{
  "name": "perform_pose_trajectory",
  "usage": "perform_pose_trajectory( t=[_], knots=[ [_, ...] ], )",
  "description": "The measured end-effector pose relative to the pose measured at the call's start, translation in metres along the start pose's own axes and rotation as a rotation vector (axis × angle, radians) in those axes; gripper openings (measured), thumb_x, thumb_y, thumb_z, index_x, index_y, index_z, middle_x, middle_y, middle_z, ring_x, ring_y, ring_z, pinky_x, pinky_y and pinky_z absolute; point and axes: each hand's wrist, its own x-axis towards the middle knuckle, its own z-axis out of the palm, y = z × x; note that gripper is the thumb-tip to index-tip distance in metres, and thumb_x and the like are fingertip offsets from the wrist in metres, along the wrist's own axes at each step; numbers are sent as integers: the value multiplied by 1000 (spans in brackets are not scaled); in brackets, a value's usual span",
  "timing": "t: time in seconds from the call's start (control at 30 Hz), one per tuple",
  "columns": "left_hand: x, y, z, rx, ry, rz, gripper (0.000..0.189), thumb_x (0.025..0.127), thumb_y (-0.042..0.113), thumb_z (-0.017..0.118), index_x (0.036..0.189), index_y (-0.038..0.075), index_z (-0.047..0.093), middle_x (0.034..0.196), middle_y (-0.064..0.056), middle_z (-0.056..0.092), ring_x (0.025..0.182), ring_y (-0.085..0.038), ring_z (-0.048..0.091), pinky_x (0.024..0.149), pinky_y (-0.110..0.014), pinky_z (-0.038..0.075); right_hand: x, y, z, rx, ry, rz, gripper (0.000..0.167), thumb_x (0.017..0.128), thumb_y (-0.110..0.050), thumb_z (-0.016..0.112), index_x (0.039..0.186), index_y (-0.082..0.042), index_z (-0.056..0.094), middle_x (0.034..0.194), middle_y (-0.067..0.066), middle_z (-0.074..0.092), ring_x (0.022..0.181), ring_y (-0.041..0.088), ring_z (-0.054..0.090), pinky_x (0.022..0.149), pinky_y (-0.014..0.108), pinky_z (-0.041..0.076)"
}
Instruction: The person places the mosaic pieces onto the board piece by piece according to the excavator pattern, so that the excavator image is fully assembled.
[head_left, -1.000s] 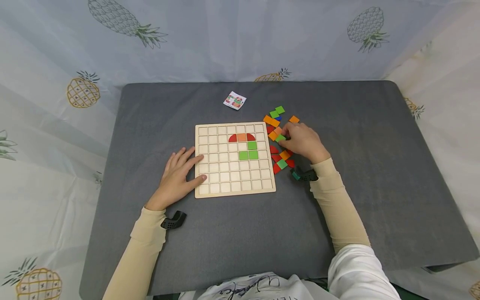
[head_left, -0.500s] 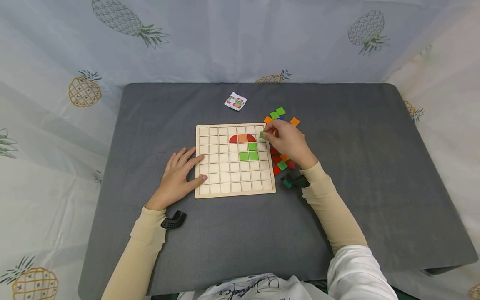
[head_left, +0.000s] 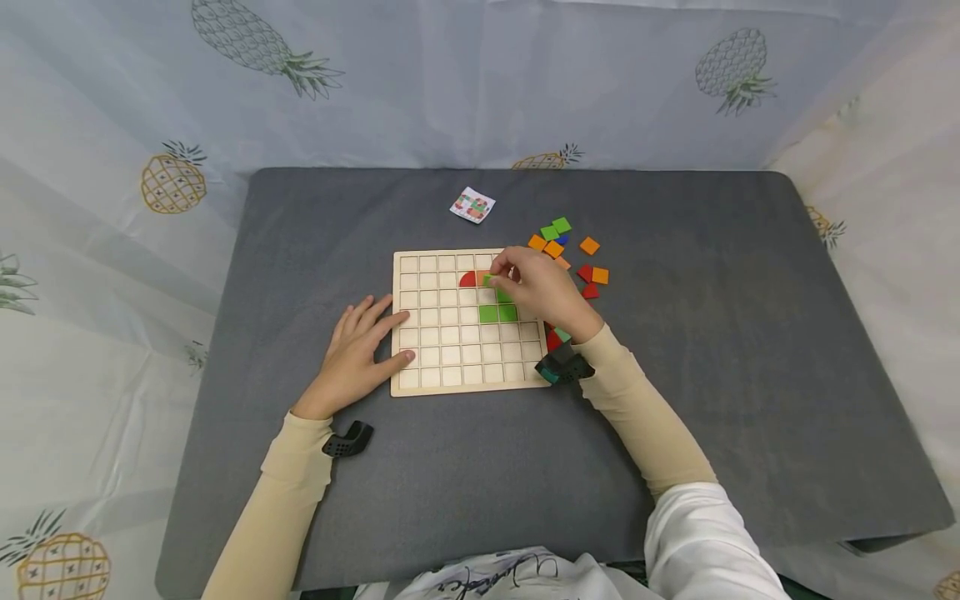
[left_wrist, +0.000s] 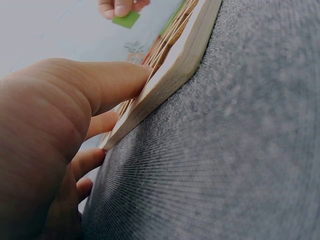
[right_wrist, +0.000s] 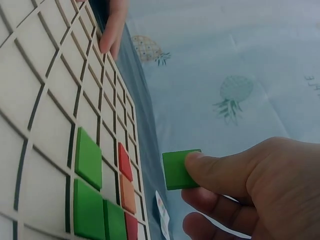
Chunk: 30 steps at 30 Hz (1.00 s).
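My right hand (head_left: 542, 287) is over the upper right of the wooden grid board (head_left: 442, 358), pinching a green square tile (right_wrist: 174, 170) between thumb and fingers. In the right wrist view the tile is held up off the board. Below it, several tiles sit in the cells: a red curved tile (head_left: 467, 279), an orange square (right_wrist: 127, 194) and green squares (head_left: 488, 314). The hand partly hides them in the head view. My left hand (head_left: 352, 362) rests at the board's left edge, fingers spread, with the thumb (left_wrist: 125, 82) touching the rim.
Loose orange, green, red and blue tiles (head_left: 589, 246) lie right of the board, some hidden by the right arm. A small printed card (head_left: 472, 205) with a coloured pattern lies behind the board. The grey table (head_left: 750, 375) extends to the right.
My right hand took a green tile from the loose pieces and carried it left over the board. The left hand has stayed at the board's edge.
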Motion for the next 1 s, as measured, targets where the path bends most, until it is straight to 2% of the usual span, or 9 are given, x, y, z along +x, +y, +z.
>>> perform_pose_trajectory(
  t=[0.3,0.57,0.67,0.83,1.0],
  knots=[
    [1,0,1,0,-3,-9,67,95,42,69,153,17,47,169,-10,23,159,-33,6,129,-54,-3,3,-6,15,-3,-85,-4,12,97,-20,70,101,-10,66,92,4,65,83,20,56,70,29,45],
    [0,1,0,-4,10,7,65,95,39,70,152,15,48,169,-11,24,159,-35,7,129,-54,-2,2,-9,28,-52,-71,-38,9,95,-22,74,97,-14,71,93,0,68,89,19,50,74,30,44],
    [0,2,0,-5,13,7,65,94,38,71,151,15,49,169,-11,24,159,-35,7,129,-54,-2,3,-9,31,-52,-88,-41,8,95,-23,73,96,-15,73,92,0,69,89,20,49,75,31,43],
    [0,2,0,-6,16,8,65,94,38,71,151,16,49,168,-12,25,159,-35,8,129,-54,-2,3,-8,35,-65,-113,-59,8,96,-22,72,95,-14,74,91,0,70,89,19,51,82,33,43],
    [0,1,0,-8,21,13,65,94,39,71,151,16,49,168,-11,26,159,-34,8,129,-54,-2,3,-7,39,-97,-108,-69,9,96,-23,72,94,-14,76,89,0,68,90,21,51,79,32,43]
  ],
)
